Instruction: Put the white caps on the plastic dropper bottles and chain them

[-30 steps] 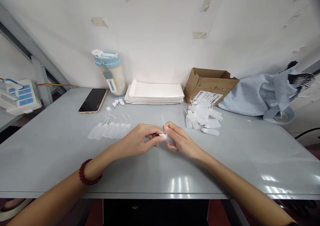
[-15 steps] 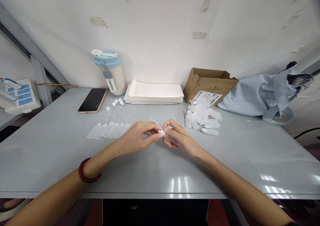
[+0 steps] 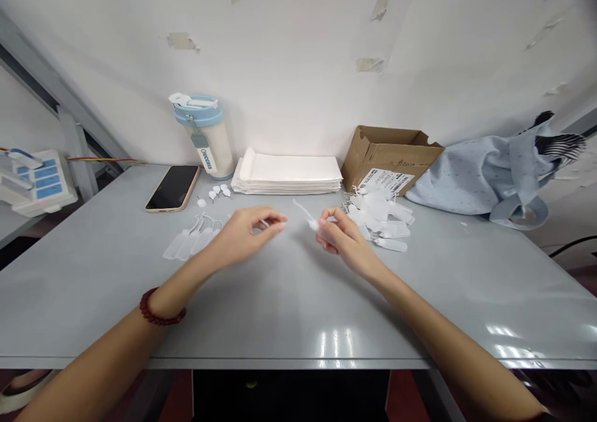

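My right hand [image 3: 342, 238] is closed around a small translucent squeeze bottle, its thin bent white nozzle [image 3: 304, 211] pointing up and left. Most of the bottle's body is hidden by the fingers. To the left, my left hand [image 3: 249, 232] hovers apart from it, thumb and fingers curved with a small gap at the tips and nothing visible between them. Behind that hand, similar bottles [image 3: 186, 243] with bent nozzles lie in a row, partly covered. A loose pile of such bottles [image 3: 380, 214] lies beyond my right hand.
Several small white caps [image 3: 219, 191] lie near a phone [image 3: 172, 188]. Along the wall stand a blue-lidded tumbler [image 3: 208, 139], a stack of white padded envelopes [image 3: 289, 173], a cardboard box [image 3: 389, 161] and a light blue cloth bag [image 3: 466, 176]. The grey table [image 3: 280, 322] ends at the front edge.
My left hand has come off the bottle's nozzle end and moved left and slightly away from me. My right hand has shifted a little right and up, still holding the bottle.
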Demonstrator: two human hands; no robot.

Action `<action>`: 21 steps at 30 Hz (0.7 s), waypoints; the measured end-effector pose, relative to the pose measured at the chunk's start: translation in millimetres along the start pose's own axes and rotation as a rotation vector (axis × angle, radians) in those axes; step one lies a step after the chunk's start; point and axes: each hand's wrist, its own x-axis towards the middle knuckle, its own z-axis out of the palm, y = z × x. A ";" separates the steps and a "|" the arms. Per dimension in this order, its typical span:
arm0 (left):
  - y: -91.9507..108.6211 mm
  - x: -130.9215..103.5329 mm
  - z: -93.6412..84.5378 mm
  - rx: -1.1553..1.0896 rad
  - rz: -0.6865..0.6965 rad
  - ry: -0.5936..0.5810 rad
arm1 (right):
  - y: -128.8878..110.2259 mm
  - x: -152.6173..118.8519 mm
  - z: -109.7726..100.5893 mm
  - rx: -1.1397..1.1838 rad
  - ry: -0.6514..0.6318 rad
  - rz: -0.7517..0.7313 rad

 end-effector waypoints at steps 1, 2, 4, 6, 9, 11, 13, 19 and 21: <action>-6.3 3.6 -6.5 0.067 -0.031 0.070 | 1.1 3.2 -6.7 -0.057 0.045 -0.035; -13.7 7.1 -13.8 0.155 -0.073 0.133 | 2.5 6.4 -14.4 -0.129 0.089 -0.063; -30.7 12.7 -30.3 0.409 -0.184 0.224 | 6.0 12.8 -31.6 -0.331 0.205 -0.131; -48.2 15.3 -47.9 0.622 -0.298 0.264 | 9.9 18.7 -48.9 -0.612 0.357 -0.193; -68.9 13.3 -71.4 0.725 -0.403 0.256 | 14.2 25.4 -69.5 -0.975 0.572 -0.278; -77.1 10.2 -82.1 0.731 -0.442 0.230 | 15.0 27.9 -78.4 -1.140 0.659 -0.325; -81.5 8.0 -87.5 0.718 -0.468 0.205 | 14.7 28.9 -84.2 -1.255 0.707 -0.335; -86.1 12.8 -80.4 0.682 -0.464 0.133 | 17.2 29.5 -91.6 -1.409 0.749 -0.261; -87.6 14.9 -76.6 0.686 -0.447 0.119 | 19.5 29.8 -92.2 -1.440 0.746 -0.251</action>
